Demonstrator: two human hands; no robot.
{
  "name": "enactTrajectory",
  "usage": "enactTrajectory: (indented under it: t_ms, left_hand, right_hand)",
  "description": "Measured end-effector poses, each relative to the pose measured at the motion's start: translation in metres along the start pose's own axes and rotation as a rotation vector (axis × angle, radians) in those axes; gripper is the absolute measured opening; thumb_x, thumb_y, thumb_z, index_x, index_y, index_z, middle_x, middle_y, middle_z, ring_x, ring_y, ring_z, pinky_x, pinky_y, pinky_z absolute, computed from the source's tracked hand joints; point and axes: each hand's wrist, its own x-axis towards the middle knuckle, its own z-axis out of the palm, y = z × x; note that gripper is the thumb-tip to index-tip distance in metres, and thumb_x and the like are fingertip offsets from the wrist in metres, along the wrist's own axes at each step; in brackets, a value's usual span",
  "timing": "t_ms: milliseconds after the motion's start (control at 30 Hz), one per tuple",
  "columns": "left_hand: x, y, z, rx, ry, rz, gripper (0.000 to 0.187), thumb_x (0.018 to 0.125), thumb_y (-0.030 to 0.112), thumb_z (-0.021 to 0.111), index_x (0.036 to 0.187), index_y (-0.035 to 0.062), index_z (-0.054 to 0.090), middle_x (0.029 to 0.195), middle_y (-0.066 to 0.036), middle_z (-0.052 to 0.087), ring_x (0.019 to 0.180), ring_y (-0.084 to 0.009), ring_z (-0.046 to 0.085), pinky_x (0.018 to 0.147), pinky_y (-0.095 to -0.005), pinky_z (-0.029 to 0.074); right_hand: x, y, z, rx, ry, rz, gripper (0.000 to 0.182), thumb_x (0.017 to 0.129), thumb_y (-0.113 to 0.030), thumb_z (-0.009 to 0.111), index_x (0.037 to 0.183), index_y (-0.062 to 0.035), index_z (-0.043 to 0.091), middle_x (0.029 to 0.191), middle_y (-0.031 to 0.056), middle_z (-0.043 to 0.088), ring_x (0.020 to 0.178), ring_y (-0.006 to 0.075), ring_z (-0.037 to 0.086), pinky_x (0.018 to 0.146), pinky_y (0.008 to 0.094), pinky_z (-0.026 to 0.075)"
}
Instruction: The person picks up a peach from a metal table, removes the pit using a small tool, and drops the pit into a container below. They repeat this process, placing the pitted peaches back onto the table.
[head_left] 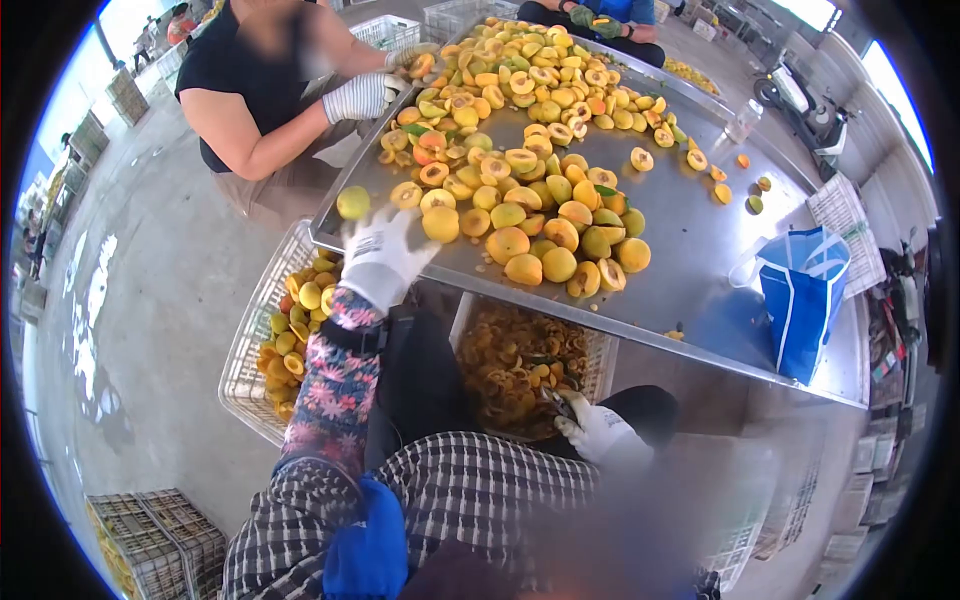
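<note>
My left hand point(385, 258), in a white glove, is at the near left corner of the metal table point(690, 290). Its fingers are spread, with a whole yellow-green peach point(353, 202) just beyond them and a yellow peach point(440, 224) at their right side. A large heap of halved peaches point(530, 190) covers the table's left and middle. Low over my lap, my gloved right hand point(600, 432) is closed around a small metal tool point(558, 403), whose exact kind I cannot make out. That hand hangs beside a crate of brown-yellow scraps point(515, 365) under the table edge.
A white crate of peach halves point(245, 350) stands left of my knees. A blue bag point(800, 300) and a clear bottle point(743, 120) are on the table's right. One co-worker's striped glove point(360, 98) is at the left edge; another person point(610, 22) sits at the far end.
</note>
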Motion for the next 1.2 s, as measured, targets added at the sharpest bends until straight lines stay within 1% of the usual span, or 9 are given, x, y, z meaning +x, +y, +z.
enactTrajectory:
  t_ms: [67, 133, 167, 433, 567, 667, 800, 967, 1200]
  left_hand:
    - [0.023, 0.022, 0.01, -0.357, -0.257, -0.081, 0.049, 0.085, 0.043, 0.064, 0.124, 0.0136, 0.06, 0.128, -0.019, 0.057, 0.112, -0.037, 0.057, 0.094, -0.0432, 0.047]
    - [0.033, 0.054, 0.04, -0.56, -0.177, 0.121, 0.044, 0.088, 0.039, 0.061, 0.123, 0.0114, 0.06, 0.125, -0.018, 0.058, 0.111, -0.0354, 0.058, 0.095, -0.0433, 0.047]
    - [0.038, 0.071, 0.046, -0.614, -0.3, 0.09, 0.043, 0.09, 0.04, 0.058, 0.124, 0.0125, 0.06, 0.125, -0.018, 0.058, 0.11, -0.0355, 0.059, 0.094, -0.0432, 0.047]
    - [0.051, 0.114, 0.097, -0.375, -0.251, 0.027, 0.041, 0.08, 0.037, 0.068, 0.114, 0.0139, 0.064, 0.109, -0.016, 0.061, 0.099, -0.0374, 0.061, 0.088, -0.0469, 0.049]
    - [0.054, 0.094, 0.096, -0.678, -0.174, -0.24, 0.033, 0.085, 0.031, 0.061, 0.111, 0.0105, 0.066, 0.099, -0.016, 0.066, 0.098, -0.0359, 0.063, 0.086, -0.0448, 0.052]
    - [0.051, 0.074, 0.073, -1.784, -0.508, -0.86, 0.038, 0.093, 0.033, 0.05, 0.112, 0.003, 0.063, 0.113, -0.015, 0.063, 0.099, -0.0287, 0.064, 0.082, -0.0405, 0.054]
    - [0.023, 0.094, 0.038, -2.292, -0.432, -0.936, 0.04, 0.098, 0.028, 0.039, 0.122, 0.0006, 0.055, 0.116, -0.014, 0.062, 0.103, -0.0294, 0.063, 0.087, -0.0427, 0.055]
    - [0.011, 0.106, 0.032, -2.455, -0.349, -0.807, 0.056, 0.099, 0.047, 0.049, 0.126, -0.002, 0.05, 0.119, -0.019, 0.058, 0.108, -0.0332, 0.06, 0.085, -0.0476, 0.055]
    - [0.005, 0.114, 0.027, -2.407, -0.333, -0.931, 0.057, 0.096, 0.052, 0.053, 0.115, -0.0017, 0.056, 0.111, -0.018, 0.059, 0.094, -0.0318, 0.064, 0.083, -0.0476, 0.057]
  right_hand:
    - [0.008, -0.009, -0.004, 0.025, 0.015, -0.01, 0.042, 0.097, -0.028, 0.051, 0.127, -0.0003, 0.045, 0.079, 0.0273, 0.063, 0.075, 0.0435, 0.063, 0.066, 0.0502, 0.048]
    - [0.024, 0.017, 0.013, -0.012, 0.096, -0.203, 0.042, 0.096, -0.029, 0.052, 0.127, -0.0005, 0.045, 0.08, 0.0275, 0.063, 0.077, 0.0441, 0.063, 0.067, 0.0502, 0.048]
    - [0.03, 0.026, 0.018, -0.037, 0.139, -0.299, 0.042, 0.096, -0.029, 0.052, 0.127, -0.0005, 0.045, 0.081, 0.0277, 0.063, 0.078, 0.0444, 0.063, 0.067, 0.0502, 0.048]
    - [0.03, -0.013, -0.006, 0.023, 0.1, -0.101, 0.042, 0.095, -0.029, 0.052, 0.125, -0.0004, 0.046, 0.085, 0.0296, 0.063, 0.082, 0.0455, 0.062, 0.07, 0.0509, 0.048]
    - [0.032, -0.016, -0.011, 0.088, 0.18, -0.137, 0.04, 0.096, -0.029, 0.052, 0.125, -0.0014, 0.046, 0.085, 0.0293, 0.062, 0.081, 0.0455, 0.062, 0.069, 0.0505, 0.048]
    - [0.041, -0.03, -0.017, 0.155, 0.296, -0.176, 0.039, 0.096, -0.027, 0.053, 0.126, -0.0023, 0.046, 0.084, 0.0286, 0.062, 0.081, 0.0452, 0.062, 0.067, 0.0498, 0.048]
    - [0.07, -0.052, -0.028, 0.218, 0.528, -0.269, 0.035, 0.096, -0.024, 0.055, 0.122, -0.0018, 0.047, 0.083, 0.0264, 0.061, 0.077, 0.0455, 0.062, 0.065, 0.0481, 0.047]
    - [0.095, -0.087, -0.044, 0.084, 0.658, -0.319, 0.033, 0.095, -0.02, 0.055, 0.12, -0.0004, 0.046, 0.082, 0.0232, 0.061, 0.075, 0.0444, 0.061, 0.065, 0.0473, 0.048]
    - [0.11, -0.088, -0.032, -0.168, 0.64, -0.234, 0.034, 0.094, -0.022, 0.055, 0.114, 0.0024, 0.045, 0.079, 0.0255, 0.063, 0.07, 0.0446, 0.062, 0.06, 0.0507, 0.05]
